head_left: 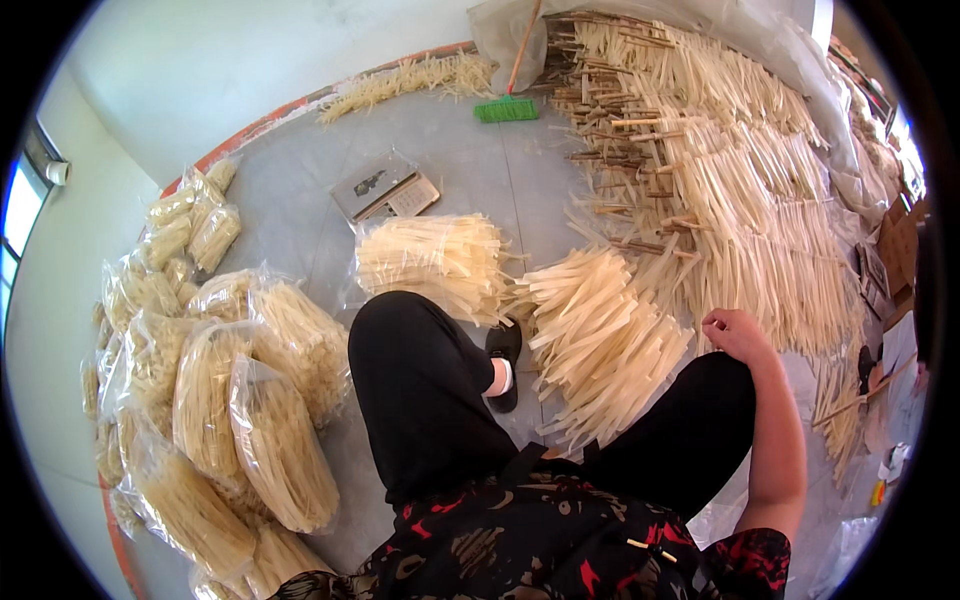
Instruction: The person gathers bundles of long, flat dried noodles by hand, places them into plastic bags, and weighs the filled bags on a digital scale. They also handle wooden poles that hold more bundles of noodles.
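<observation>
Cream, dry-looking strips [600, 335] are lying heaped on the floor [470, 150] beside the right knee [712, 390], likely light, stiff and brittle, best held mid-length, while the right hand [738, 334] is hanging by that knee, loosely curled, apparently empty, the left hand out of view.

- Head view, one: wide fisheye, head-worn, facing steeply down and forward.
- Nearest: patterned shirt [500, 545], then black trousers [415, 400].
- Farthest: white wall [280, 60], beyond the grey floor [300, 220].
</observation>
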The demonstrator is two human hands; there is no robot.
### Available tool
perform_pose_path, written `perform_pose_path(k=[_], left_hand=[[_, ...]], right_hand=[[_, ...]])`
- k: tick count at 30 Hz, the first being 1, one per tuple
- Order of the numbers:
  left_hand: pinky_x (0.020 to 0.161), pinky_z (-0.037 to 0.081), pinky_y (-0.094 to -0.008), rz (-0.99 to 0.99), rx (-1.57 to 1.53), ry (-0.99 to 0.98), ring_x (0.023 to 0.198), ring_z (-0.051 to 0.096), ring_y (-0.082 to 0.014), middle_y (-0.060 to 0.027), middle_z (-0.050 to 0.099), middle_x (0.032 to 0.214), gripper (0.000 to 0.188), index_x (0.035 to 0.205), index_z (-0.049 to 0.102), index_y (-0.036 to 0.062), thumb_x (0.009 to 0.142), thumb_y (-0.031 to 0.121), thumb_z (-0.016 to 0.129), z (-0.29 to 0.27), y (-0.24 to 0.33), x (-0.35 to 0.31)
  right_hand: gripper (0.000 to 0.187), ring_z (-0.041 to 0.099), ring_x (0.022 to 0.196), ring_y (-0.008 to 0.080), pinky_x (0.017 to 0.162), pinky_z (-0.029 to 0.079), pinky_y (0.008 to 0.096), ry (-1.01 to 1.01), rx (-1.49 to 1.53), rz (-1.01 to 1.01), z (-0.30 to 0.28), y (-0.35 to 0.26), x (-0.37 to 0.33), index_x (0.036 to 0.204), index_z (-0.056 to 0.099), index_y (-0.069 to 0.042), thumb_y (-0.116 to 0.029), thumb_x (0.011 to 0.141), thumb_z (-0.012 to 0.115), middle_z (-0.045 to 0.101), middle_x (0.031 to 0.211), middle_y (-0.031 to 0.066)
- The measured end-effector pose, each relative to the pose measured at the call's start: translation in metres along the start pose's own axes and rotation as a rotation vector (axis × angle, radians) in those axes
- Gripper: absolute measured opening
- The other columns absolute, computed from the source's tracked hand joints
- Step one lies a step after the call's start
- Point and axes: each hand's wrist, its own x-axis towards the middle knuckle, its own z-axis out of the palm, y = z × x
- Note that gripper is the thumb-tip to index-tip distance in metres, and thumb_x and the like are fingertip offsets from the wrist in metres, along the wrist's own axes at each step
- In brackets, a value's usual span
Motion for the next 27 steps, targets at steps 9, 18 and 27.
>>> perform_pose_path(k=[9, 18, 27], left_hand=[[0.079, 0.050, -0.0285, 0.017, 0.043, -0.046, 0.084, 0.062, -0.0131, -0.0067, 0.066, 0.095, 0.024, 0.107, 0.064, 0.0052, 0.095, 0.023, 0.053, 0.005, 0.003, 0.004], [0.076, 0.052, -0.0282, -0.053, 0.486, -0.154, 0.079, 0.063, -0.0128, -0.0069, 0.068, 0.090, 0.024, 0.104, 0.065, 0.0055, 0.095, 0.024, 0.053, -0.057, 0.034, -0.064], [0.062, 0.052, -0.0269, 0.307, 1.139, -0.661, 0.057, 0.059, -0.0085, -0.0023, 0.065, 0.070, 0.022, 0.094, 0.066, 0.0054, 0.095, 0.023, 0.053, 0.016, 0.333, -0.225]], right_hand=[[0.026, 0.065, 0.063, 0.0167, 0.061, 0.052, 0.0327, -0.027, -0.031, 0.004, -0.005, 0.019, -0.001, 0.099, 0.068, -0.004, -0.024, 0.084, 0.062, 0.067, 0.072, 0.0102], [0.022, 0.061, 0.058, 0.0154, 0.057, 0.049, 0.0313, -0.011, -0.033, -0.004, 0.001, 0.019, 0.007, 0.096, 0.067, -0.004, -0.023, 0.086, 0.063, 0.064, 0.070, 0.0078], [0.055, 0.067, 0.064, 0.0226, 0.069, 0.052, 0.0352, 0.367, -0.011, 0.128, -0.022, -0.005, -0.006, 0.132, 0.052, -0.012, -0.035, 0.083, 0.064, 0.068, 0.077, 0.0126]])
